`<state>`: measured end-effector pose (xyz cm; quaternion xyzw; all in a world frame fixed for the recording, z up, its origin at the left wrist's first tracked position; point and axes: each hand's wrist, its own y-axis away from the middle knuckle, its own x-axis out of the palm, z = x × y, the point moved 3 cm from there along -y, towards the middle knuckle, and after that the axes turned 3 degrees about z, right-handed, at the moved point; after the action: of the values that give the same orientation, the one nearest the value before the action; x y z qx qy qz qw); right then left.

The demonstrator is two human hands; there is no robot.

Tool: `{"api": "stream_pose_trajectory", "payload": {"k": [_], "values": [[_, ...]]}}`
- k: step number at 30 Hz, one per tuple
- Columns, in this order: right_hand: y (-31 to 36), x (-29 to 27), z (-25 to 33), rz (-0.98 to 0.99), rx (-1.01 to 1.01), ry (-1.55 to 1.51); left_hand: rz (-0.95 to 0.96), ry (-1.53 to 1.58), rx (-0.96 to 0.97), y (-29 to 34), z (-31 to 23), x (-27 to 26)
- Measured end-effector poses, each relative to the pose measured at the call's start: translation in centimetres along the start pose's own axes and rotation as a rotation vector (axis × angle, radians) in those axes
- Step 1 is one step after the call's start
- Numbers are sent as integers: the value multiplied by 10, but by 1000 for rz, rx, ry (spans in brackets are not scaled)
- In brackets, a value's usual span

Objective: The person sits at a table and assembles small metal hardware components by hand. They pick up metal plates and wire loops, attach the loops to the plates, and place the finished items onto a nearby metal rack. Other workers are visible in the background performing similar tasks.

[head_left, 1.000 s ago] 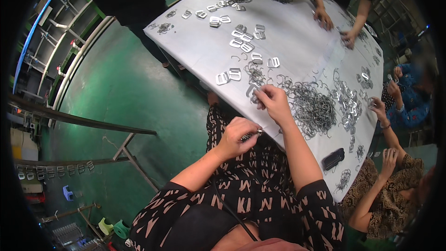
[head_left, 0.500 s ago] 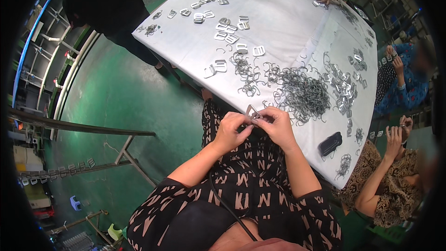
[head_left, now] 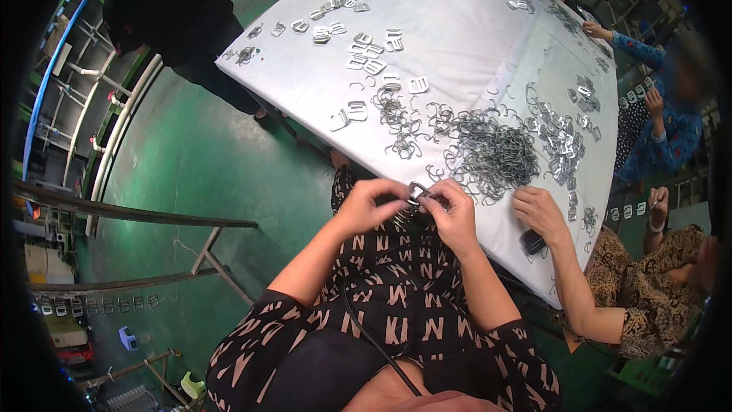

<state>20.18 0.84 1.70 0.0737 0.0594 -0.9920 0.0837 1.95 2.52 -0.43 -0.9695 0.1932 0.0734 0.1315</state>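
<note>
Over my lap, just off the table's near edge, a small metal buckle [head_left: 417, 191] is between my two hands. My left hand [head_left: 367, 207] pinches its left side with fingertips and thumb. On the buckle's other side, my right hand [head_left: 455, 214] grips with bent fingers. Below the buckle hang small metal pieces [head_left: 404, 219], too blurred to make out. Nearest on the white-covered table [head_left: 457, 53] lies a large pile of bent wire hooks [head_left: 499, 154]. Several loose silvery buckles [head_left: 356, 111] lie left of it, and a heap of buckles [head_left: 563, 141] to its right.
A co-worker's hand [head_left: 540, 212] reaches onto the table at the right, beside a dark block [head_left: 533, 242]. Another co-worker in blue [head_left: 667, 133] holds a row of buckles. At the left, a metal rail [head_left: 137, 206] runs above the green floor, and a person in black [head_left: 179, 23] stands.
The buckle has turned in my hands, and my left fingers have spread slightly. At the right, a co-worker's arm has come onto the table toward the hook pile, partly covering the dark block.
</note>
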Motion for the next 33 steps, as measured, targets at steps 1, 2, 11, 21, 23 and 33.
{"api": "stream_pose_trajectory", "payload": {"k": [1,2,11,21,23,33], "values": [[1,0,1,-13,12,-29,-51,-70,-45,-7,3,-7],[1,-2,2,-19,12,-15,-102,-139,-89,-16,7,-15],[1,-1,-2,-29,-6,-8,-203,-801,-265,-91,46,-10],[0,-5,-7,-61,34,-12,-63,196,-409,-90,50,-37],[0,-5,-8,-69,36,-9,30,526,-411,-79,25,-33],[-4,1,-3,-58,12,108,97,-34,-107,-26,-35,-10]]}}
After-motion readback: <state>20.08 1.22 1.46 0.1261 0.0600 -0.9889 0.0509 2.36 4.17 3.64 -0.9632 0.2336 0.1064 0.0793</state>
